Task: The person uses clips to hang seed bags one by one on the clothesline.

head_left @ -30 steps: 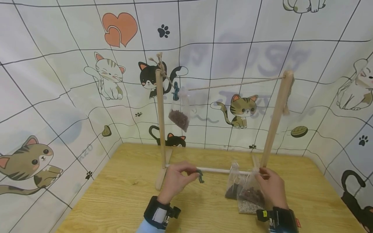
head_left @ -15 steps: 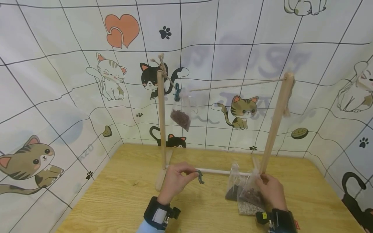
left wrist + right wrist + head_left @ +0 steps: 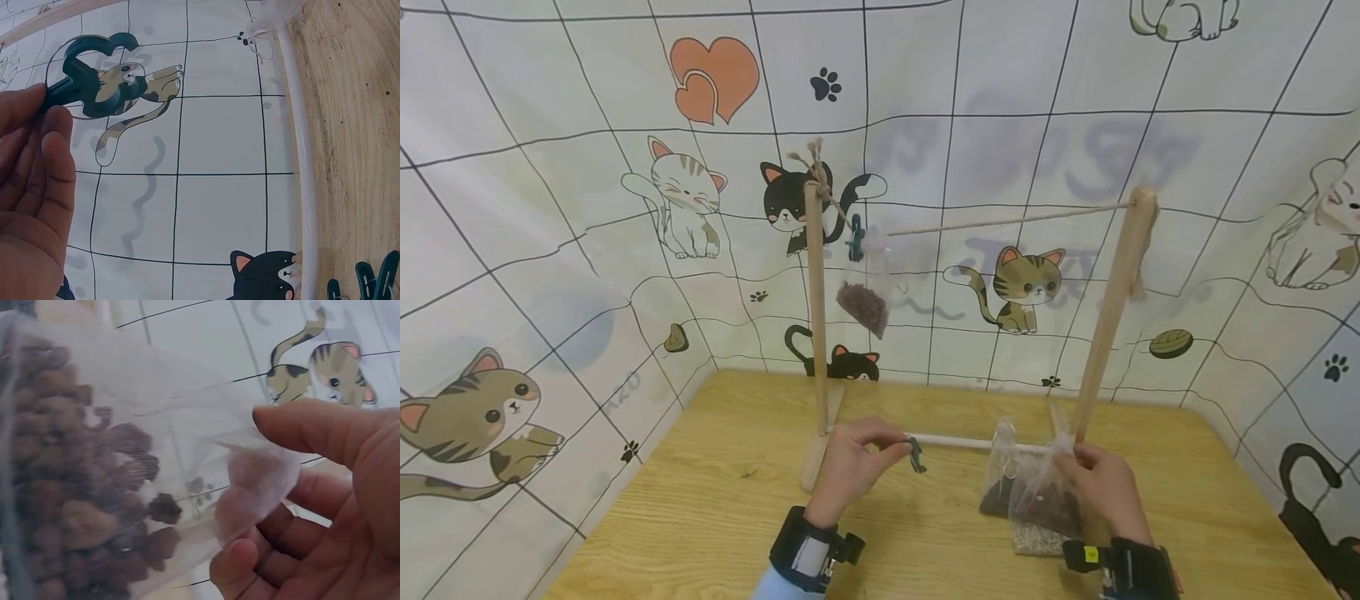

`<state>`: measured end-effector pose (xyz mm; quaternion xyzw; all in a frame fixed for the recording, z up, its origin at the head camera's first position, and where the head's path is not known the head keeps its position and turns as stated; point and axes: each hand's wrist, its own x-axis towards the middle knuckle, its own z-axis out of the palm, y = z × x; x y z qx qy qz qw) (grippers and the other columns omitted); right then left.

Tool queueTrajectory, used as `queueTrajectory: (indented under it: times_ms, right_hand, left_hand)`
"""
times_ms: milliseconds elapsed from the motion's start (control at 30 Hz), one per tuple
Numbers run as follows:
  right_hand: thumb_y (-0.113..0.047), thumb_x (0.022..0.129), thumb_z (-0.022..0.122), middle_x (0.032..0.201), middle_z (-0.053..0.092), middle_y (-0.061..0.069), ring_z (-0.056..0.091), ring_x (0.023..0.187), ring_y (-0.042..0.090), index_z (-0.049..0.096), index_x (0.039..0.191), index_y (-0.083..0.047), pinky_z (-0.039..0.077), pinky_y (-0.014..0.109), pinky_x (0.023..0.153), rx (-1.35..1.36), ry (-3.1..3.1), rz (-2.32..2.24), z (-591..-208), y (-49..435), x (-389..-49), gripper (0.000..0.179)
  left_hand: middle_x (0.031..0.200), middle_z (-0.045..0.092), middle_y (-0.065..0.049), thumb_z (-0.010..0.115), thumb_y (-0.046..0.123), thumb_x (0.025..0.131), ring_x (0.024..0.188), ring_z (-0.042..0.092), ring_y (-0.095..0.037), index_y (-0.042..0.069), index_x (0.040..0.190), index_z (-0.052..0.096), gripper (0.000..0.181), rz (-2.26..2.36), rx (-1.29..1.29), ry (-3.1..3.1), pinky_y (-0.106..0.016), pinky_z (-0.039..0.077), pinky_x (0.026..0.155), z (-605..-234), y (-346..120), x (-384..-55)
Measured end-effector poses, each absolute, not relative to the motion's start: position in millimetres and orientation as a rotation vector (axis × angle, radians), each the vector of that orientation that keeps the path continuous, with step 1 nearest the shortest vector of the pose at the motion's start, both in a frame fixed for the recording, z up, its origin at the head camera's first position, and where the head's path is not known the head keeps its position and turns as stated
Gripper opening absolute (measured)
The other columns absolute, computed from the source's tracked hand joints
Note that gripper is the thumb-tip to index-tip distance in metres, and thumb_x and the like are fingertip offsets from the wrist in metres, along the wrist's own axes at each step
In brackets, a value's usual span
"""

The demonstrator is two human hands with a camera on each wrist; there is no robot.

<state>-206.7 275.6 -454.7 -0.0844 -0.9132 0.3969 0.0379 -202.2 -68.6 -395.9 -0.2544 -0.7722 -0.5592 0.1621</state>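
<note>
In the head view my left hand (image 3: 859,467) pinches a green clothespin (image 3: 916,455) between thumb and fingertips, above the table. The left wrist view shows this clothespin (image 3: 87,75) with its curved jaws pointing away from the hand. My right hand (image 3: 1103,487) grips the top of a sheer mesh bag (image 3: 1043,498) of brown pebbles. Close up in the right wrist view, the fingers and thumb of the right hand (image 3: 319,487) are around the gathered neck of the pebble bag (image 3: 119,444). Beside and below it are a bag with dark contents (image 3: 997,493) and one with pale grains (image 3: 1039,540).
A wooden frame has a left post (image 3: 817,317), a right post (image 3: 1108,317) and a low white rod (image 3: 955,442). From its sagging rope (image 3: 1015,220) hangs a pebble bag (image 3: 862,307) beside a clothespin (image 3: 856,239). More clothespins (image 3: 380,278) show in the left wrist view.
My right hand has shifted slightly, and the pebble bag's top is now drawn closer together under its fingers. The left hand and its clothespin stay nearly still.
</note>
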Motion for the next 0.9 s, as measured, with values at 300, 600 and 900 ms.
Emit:
queueTrajectory:
  times_ms: [300, 600, 900]
  right_hand:
    - [-0.052, 0.084, 0.060, 0.094, 0.065, 0.006, 0.052, 0.081, 0.017, 0.067, 0.099, -0.011, 0.043, 0.030, 0.067, -0.164, -2.813, 1.224, -432.1, 262.9, -196.9, 0.044]
    - [-0.035, 0.085, 0.064, 0.077, 0.060, 0.002, 0.050, 0.067, 0.009, 0.064, 0.085, -0.012, 0.043, 0.027, 0.059, 0.032, -2.612, 1.206, -410.4, 233.3, -186.9, 0.023]
    - [-0.032, 0.084, 0.066, 0.083, 0.066, 0.002, 0.058, 0.071, 0.005, 0.067, 0.090, -0.014, 0.048, 0.025, 0.059, 0.091, -2.415, 1.243, -407.8, 206.9, -201.9, 0.019]
  left_hand:
    - [0.078, 0.069, -0.006, 0.070, 0.004, 0.076, 0.065, 0.061, -0.016, 0.004, 0.084, 0.070, 0.009, -1.547, -0.758, -2.125, -0.025, 0.047, 0.058, -389.6, -67.7, -198.9]
    - [0.073, 0.067, -0.011, 0.070, -0.004, 0.072, 0.059, 0.058, -0.017, 0.002, 0.079, 0.066, 0.010, -1.404, -0.884, -1.894, -0.026, 0.048, 0.052, -370.0, -71.4, -191.0]
    - [0.073, 0.066, -0.008, 0.071, -0.002, 0.072, 0.061, 0.056, -0.013, 0.004, 0.084, 0.067, 0.014, -1.316, -0.911, -1.795, -0.025, 0.047, 0.055, -359.2, -83.3, -208.0]
